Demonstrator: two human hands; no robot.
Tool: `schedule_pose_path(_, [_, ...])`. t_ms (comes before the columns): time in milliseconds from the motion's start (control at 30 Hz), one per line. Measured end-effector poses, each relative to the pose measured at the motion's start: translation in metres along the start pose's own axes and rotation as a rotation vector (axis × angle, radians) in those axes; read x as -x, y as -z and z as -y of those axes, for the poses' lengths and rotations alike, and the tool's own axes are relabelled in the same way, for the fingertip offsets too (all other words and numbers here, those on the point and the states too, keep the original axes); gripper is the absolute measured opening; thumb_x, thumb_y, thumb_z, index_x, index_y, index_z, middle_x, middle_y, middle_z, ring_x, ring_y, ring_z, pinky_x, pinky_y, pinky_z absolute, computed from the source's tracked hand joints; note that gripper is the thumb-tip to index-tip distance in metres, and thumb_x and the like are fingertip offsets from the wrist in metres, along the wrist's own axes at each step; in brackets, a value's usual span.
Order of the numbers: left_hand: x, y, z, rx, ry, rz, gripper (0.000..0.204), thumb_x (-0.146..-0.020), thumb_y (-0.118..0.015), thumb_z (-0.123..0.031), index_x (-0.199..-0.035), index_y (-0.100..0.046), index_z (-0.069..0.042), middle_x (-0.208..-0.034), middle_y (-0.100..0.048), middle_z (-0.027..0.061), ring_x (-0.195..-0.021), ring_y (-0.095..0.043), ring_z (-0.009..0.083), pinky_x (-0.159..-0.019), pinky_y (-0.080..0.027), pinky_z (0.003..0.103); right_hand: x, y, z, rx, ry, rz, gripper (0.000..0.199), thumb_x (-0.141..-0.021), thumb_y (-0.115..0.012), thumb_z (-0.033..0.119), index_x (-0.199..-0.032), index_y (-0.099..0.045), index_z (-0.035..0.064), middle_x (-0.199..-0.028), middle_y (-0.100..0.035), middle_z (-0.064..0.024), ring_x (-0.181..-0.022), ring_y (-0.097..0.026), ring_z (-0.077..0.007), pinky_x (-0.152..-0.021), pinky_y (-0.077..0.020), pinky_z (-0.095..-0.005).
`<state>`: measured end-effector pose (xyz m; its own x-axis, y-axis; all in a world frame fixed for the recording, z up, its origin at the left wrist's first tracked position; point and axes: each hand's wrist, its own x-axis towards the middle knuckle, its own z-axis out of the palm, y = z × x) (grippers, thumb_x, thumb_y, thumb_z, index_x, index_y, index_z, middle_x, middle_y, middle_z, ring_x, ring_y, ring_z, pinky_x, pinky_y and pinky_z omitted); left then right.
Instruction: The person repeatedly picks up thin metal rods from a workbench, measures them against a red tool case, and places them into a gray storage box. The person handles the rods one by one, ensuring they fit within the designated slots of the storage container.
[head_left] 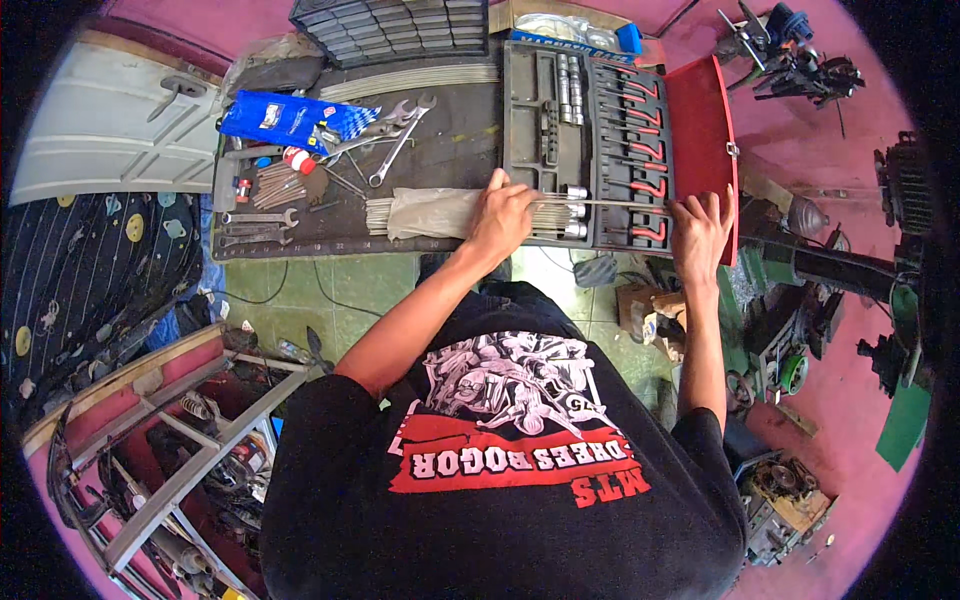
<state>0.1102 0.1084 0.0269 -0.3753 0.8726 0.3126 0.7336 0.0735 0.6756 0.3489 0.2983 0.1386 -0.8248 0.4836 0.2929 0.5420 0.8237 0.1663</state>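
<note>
A thin welding rod (605, 204) runs nearly level between my two hands, across the open tool case. My left hand (502, 218) is closed at the rod's left end, over a bundle of welding rods (380, 216) partly wrapped in crumpled pale paper (430, 212). It covers part of that bundle, whose rods show again to its right. With bent fingers, my right hand (703, 232) pinches the rod's other end beside the red lid (700, 135). Below the rod, red-handled tools (648, 188) sit in the case's black tray and several sockets (577, 210) lie nearby.
Wrenches (400, 145), a blue packet (290, 122) and a small red-and-white bottle (298, 160) lie on the dark bench top (455, 140). A drawer organizer (395, 30) and a blue box (570, 38) stand behind. A metal frame (190, 460) occupies the lower left.
</note>
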Motion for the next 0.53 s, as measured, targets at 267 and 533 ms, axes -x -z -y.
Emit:
schedule_pose_path(267, [0.005, 0.006, 0.003, -0.027, 0.083, 0.016, 0.022, -0.076, -0.066, -0.001, -0.096, -0.075, -0.004, -0.091, -0.07, 0.0083, -0.094, -0.056, 0.0321, -0.084, -0.051, 0.042, 0.001, -0.008, 0.007, -0.001, 0.007, 0.005, 0.019, -0.075, -0.067, 0.009, -0.09, -0.076, 0.0159, -0.084, -0.063, -0.0023, -0.103, -0.058, -0.0266, -0.12, -0.0261, -0.0535])
schedule_pose_path(533, [0.014, 0.005, 0.029, -0.041, 0.051, 0.069, 0.028, -0.074, -0.069, -0.005, -0.101, -0.076, -0.005, -0.106, -0.072, 0.0151, -0.102, -0.056, 0.0323, -0.095, -0.047, 0.042, 0.001, -0.02, 0.021, -0.033, 0.01, 0.013, 0.028, -0.069, -0.069, 0.004, -0.094, -0.078, 0.0131, -0.084, -0.065, -0.0038, -0.101, -0.06, -0.0254, -0.122, -0.0234, -0.0557])
